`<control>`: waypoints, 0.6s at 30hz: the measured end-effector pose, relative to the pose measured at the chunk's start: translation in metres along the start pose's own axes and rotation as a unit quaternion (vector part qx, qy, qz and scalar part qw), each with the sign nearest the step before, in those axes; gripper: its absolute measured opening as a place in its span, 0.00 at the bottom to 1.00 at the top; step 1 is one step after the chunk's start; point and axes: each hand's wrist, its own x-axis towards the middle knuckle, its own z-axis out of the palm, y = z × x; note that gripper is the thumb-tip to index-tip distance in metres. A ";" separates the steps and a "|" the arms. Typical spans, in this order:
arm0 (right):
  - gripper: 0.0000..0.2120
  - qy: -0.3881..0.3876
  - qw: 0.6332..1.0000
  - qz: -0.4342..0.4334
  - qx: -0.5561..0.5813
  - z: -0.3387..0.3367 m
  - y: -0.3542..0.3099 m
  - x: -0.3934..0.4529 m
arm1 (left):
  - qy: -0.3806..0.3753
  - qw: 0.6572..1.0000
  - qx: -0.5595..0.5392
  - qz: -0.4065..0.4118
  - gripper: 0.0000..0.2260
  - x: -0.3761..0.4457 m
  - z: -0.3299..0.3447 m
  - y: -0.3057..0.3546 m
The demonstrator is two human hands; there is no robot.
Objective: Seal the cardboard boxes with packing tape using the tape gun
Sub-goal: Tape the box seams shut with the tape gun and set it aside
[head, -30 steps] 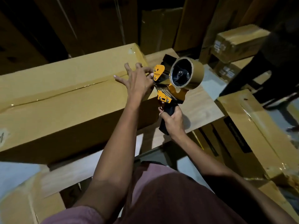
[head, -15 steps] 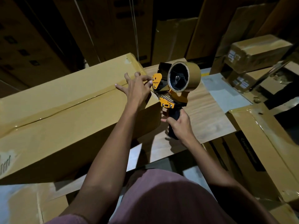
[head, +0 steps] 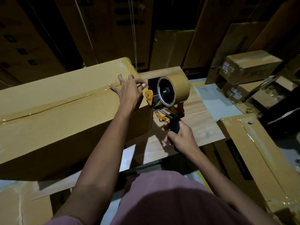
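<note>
A long cardboard box lies on a wooden table, with shiny tape running along its top seam. My left hand rests with spread fingers on the box's right end, over the seam. My right hand grips the black handle of an orange and black tape gun. The gun carries a brown tape roll and sits just off the box's right end, close to my left fingertips.
Taped boxes are stacked at the right back. A long taped box lies low on the right, beside the table. Tall cartons stand behind the table. More cardboard lies at the lower left.
The tape gun has dropped slightly and tilted, so its handle points more toward me. My left hand stays on the box's right end. The camera has shifted.
</note>
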 end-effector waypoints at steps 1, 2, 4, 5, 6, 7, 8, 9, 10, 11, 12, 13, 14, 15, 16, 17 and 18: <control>0.11 -0.004 1.000 -0.005 0.013 -0.002 0.001 0.002 | 0.004 1.000 0.010 0.007 0.11 0.000 0.001 0.000; 0.10 -0.010 1.000 -0.005 0.025 -0.005 0.001 0.003 | 0.008 1.000 0.016 0.014 0.11 -0.001 0.002 -0.001; 0.08 -0.015 0.999 -0.004 0.045 -0.010 0.002 0.004 | 0.016 1.000 0.011 0.017 0.11 -0.002 0.002 -0.001; 0.07 -0.017 0.999 -0.008 0.051 -0.012 0.002 0.003 | 0.016 1.000 0.008 0.013 0.11 -0.003 0.001 0.001; 0.06 -0.021 0.998 -0.012 0.051 -0.013 0.003 0.002 | 0.016 1.000 0.010 0.008 0.11 -0.004 0.000 0.002; 0.05 -0.024 0.998 -0.016 0.048 -0.015 0.003 0.001 | 0.017 1.000 0.017 0.004 0.11 -0.005 -0.001 0.003; 0.05 -0.025 0.999 -0.018 0.038 -0.016 0.004 -0.002 | 0.016 1.000 0.025 0.001 0.11 -0.005 -0.001 0.004; 0.06 -0.024 0.999 -0.016 0.028 -0.017 0.007 -0.005 | 0.016 0.999 0.032 -0.002 0.11 -0.005 -0.001 0.005; 0.06 -0.024 0.999 -0.010 0.024 -0.018 0.010 -0.008 | 0.015 0.999 0.038 -0.004 0.11 -0.005 0.000 0.005; 0.06 -0.025 0.999 -0.004 0.029 -0.019 0.012 -0.011 | 0.015 0.999 0.042 -0.006 0.11 -0.004 0.001 0.005; 0.05 -0.028 0.999 0.003 0.040 -0.021 0.014 -0.013 | 0.016 0.999 0.047 -0.008 0.11 -0.004 0.001 0.006; 0.05 -0.032 0.998 0.007 0.057 -0.023 0.015 -0.014 | 0.016 0.999 0.051 -0.009 0.11 -0.005 0.002 0.007; 0.04 -0.035 0.997 0.009 0.070 -0.025 0.014 -0.015 | 0.017 0.998 0.056 -0.011 0.11 -0.006 0.001 0.009; 0.04 -0.038 0.996 0.008 0.078 -0.027 0.013 -0.016 | 0.016 0.998 0.059 -0.012 0.11 -0.007 0.001 0.010; 0.03 -0.038 0.996 0.008 0.079 -0.028 0.012 -0.017 | 0.016 0.998 0.062 -0.012 0.11 -0.007 0.000 0.012; 0.04 -0.038 0.996 0.008 0.078 -0.030 0.012 -0.018 | 0.016 0.998 0.065 -0.011 0.10 -0.008 -0.001 0.013; 0.04 -0.038 0.996 0.009 0.079 -0.031 0.012 -0.020 | 0.017 0.997 0.070 -0.008 0.10 -0.008 -0.001 0.014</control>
